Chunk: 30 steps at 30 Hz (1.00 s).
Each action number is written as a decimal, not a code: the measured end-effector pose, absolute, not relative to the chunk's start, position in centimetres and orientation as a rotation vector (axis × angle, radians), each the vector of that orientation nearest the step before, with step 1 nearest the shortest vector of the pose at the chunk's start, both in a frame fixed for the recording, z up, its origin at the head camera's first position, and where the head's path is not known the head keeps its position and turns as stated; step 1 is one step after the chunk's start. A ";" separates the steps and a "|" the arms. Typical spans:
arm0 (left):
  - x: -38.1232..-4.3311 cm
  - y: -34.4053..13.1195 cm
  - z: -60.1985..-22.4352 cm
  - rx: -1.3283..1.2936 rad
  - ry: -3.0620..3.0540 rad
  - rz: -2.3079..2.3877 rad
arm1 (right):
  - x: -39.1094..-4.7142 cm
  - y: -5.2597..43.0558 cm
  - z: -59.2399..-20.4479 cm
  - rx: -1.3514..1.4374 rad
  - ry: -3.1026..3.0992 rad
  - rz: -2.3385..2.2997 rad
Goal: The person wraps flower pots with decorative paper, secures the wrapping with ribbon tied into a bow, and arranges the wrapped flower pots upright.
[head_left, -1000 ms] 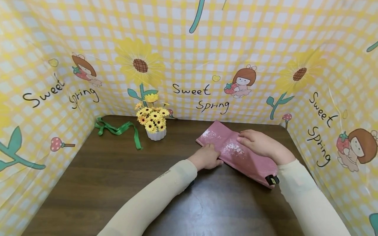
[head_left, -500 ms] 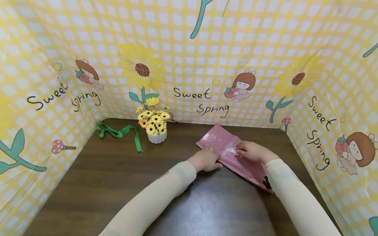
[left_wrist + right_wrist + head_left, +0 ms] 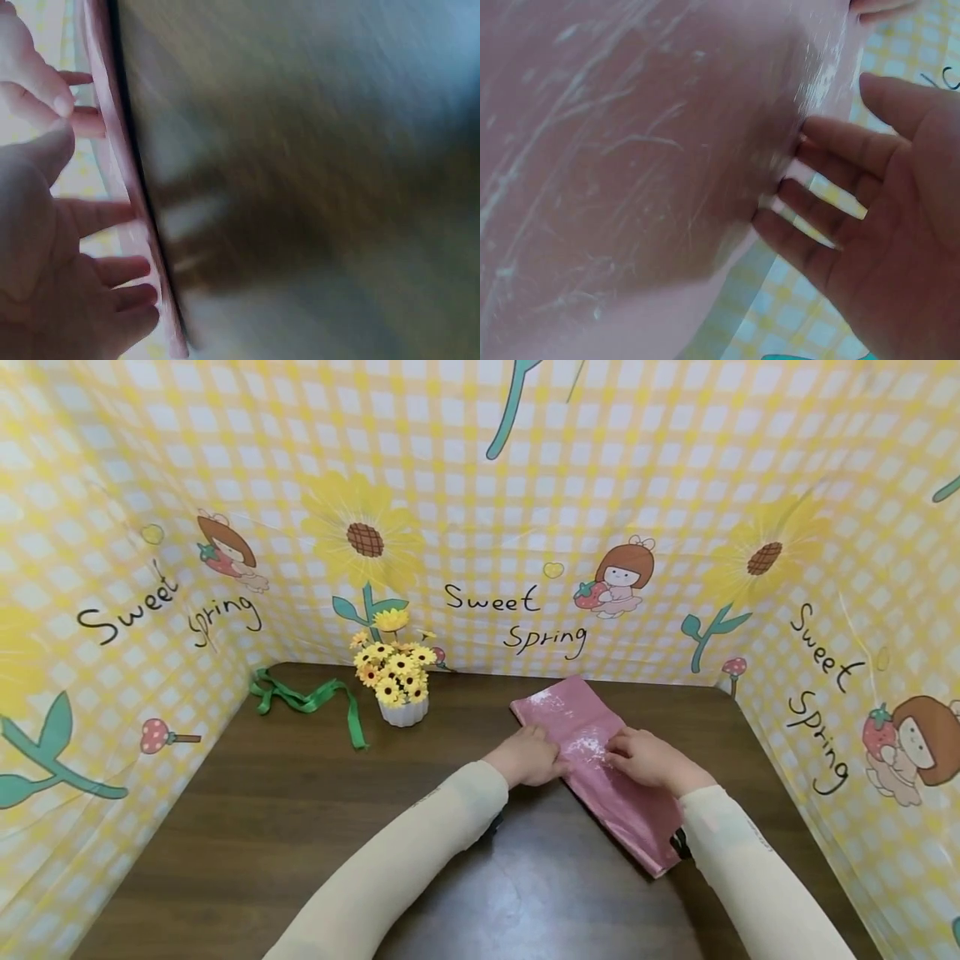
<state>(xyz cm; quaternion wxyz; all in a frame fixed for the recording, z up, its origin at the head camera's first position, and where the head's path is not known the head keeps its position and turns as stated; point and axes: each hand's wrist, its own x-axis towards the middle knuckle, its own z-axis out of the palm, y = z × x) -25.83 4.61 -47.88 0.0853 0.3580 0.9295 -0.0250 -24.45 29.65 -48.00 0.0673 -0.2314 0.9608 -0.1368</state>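
Observation:
A flat, glossy pink folded sheet with white speckled patches [image 3: 600,768] lies slantwise on the right half of the table; I cannot tell whether it is paper or plastic. At its near left edge rests my left hand [image 3: 527,755], thumb apart from the fingers. In the left wrist view the left fingertips [image 3: 139,268] touch the pink edge. My right hand [image 3: 648,760] is on the sheet's far right side. Its fingers [image 3: 832,202] reach out nearly straight, tips against the pink surface. The sheet's lower right part is partly hidden by the right forearm.
A white fluted pot [image 3: 405,712] of yellow artificial flowers [image 3: 395,664] stands left of the sheet. Green ribbon [image 3: 307,697] lies loosely at the back left. Yellow checked cloth [image 3: 480,510] walls in the brown wooden table [image 3: 300,810] on its back and sides.
The pink sheet has turned a little, its near end swinging toward me. My right hand has drawn nearer from the far edge. My left hand has stayed at the near left edge.

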 end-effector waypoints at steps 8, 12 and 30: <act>-23.4 6.5 -47.7 1.185 2.813 -0.117 | -23.3 28.8 -48.0 -0.599 2.945 -0.382; -23.2 6.8 -47.9 1.166 2.838 -0.134 | -22.5 28.2 -47.6 -0.581 2.990 -0.343; -23.9 6.9 -48.3 1.077 2.725 -0.062 | -21.2 28.3 -47.9 -0.409 2.964 -0.331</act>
